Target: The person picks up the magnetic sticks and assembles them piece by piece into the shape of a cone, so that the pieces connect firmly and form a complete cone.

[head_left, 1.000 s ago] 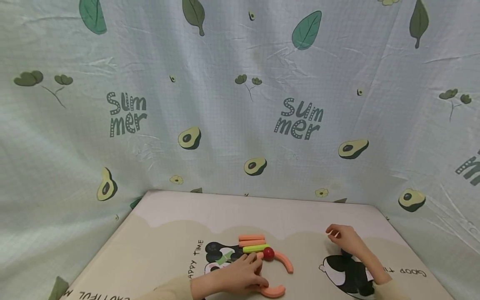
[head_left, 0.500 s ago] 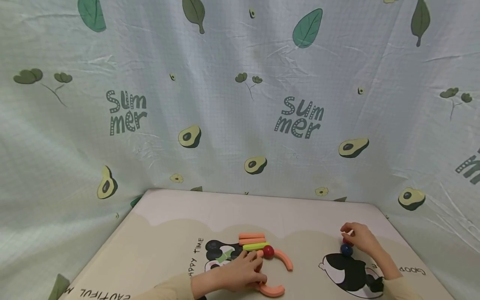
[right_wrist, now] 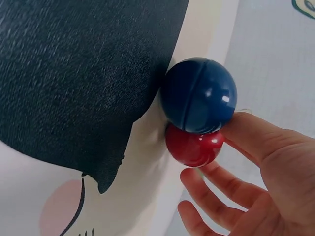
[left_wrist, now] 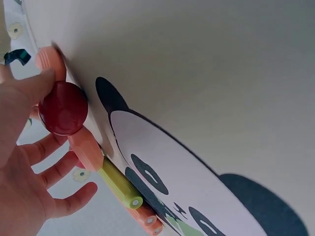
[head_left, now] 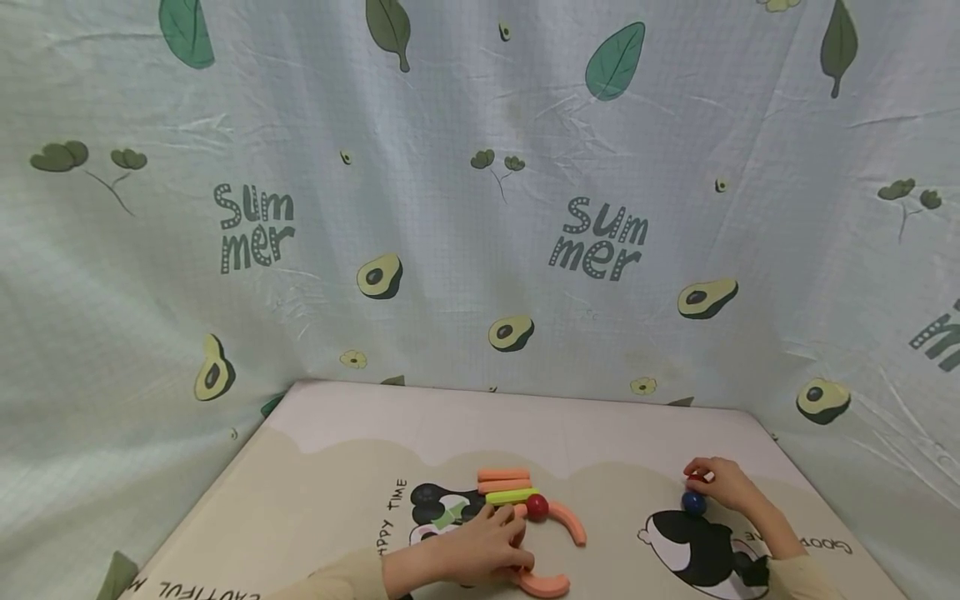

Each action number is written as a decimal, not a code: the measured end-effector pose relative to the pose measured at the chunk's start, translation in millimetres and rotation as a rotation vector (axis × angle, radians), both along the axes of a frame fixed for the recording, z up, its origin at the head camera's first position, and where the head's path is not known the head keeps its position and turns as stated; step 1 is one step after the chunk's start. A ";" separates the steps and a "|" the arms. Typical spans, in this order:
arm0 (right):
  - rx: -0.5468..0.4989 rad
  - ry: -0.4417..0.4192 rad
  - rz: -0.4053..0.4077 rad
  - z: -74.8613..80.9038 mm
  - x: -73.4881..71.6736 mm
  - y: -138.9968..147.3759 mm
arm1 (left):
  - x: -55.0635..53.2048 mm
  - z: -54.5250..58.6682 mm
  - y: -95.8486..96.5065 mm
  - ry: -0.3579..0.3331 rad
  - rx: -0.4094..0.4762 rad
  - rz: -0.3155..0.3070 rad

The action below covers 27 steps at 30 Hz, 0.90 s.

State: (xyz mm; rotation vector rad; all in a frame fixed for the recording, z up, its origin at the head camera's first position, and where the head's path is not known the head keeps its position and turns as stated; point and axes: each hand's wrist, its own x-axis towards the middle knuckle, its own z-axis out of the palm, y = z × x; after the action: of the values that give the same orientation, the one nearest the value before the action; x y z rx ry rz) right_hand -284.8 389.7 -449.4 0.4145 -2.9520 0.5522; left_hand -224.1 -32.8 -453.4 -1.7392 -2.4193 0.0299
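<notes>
My left hand [head_left: 480, 546] pinches a dark red ball [left_wrist: 63, 109] between thumb and fingers, hidden under the hand in the head view. Orange curved rods [left_wrist: 86, 147] meet this ball on both sides. In the head view, another red ball [head_left: 537, 507] joins one curved rod [head_left: 567, 523] at the far side, and a lower curved rod [head_left: 546, 586] ends by my thumb. On the right, my right hand [head_left: 726, 485] holds a red ball [right_wrist: 194, 146] with thumb and fingertips. A larger-looking blue ball [right_wrist: 199, 96] sits right beside it, on the near side.
Beyond the left hand lie a yellow-green rod [head_left: 512, 497] and two straight orange rods [head_left: 504, 480], side by side. The pale table [head_left: 337, 467] carries printed cartoon figures and lettering. A patterned cloth [head_left: 450, 208] hangs behind its far edge.
My right hand has moved right and come down onto the red ball beside the blue one, which now shows more fully. My left hand and the rods near it have hardly moved.
</notes>
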 end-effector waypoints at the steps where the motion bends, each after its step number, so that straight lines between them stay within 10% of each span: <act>1: -0.014 -0.015 -0.012 -0.7 -0.2 0.4 | 0.0 -0.2 0.0 -0.005 0.003 -0.003; 12: -0.143 -0.087 -0.120 -0.9 -1.9 9.7 | 0.1 -1.1 1.0 -0.067 0.026 0.014; 27: -0.342 -0.207 -0.081 10.8 2.1 0.0 | 0.2 -4.0 2.0 0.034 0.061 -0.013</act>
State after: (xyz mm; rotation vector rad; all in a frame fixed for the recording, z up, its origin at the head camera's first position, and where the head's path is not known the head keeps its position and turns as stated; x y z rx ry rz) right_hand -282.7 389.6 -438.6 0.2114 -2.9584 1.1270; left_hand -223.9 -30.8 -457.4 -1.7138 -2.3596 -0.0155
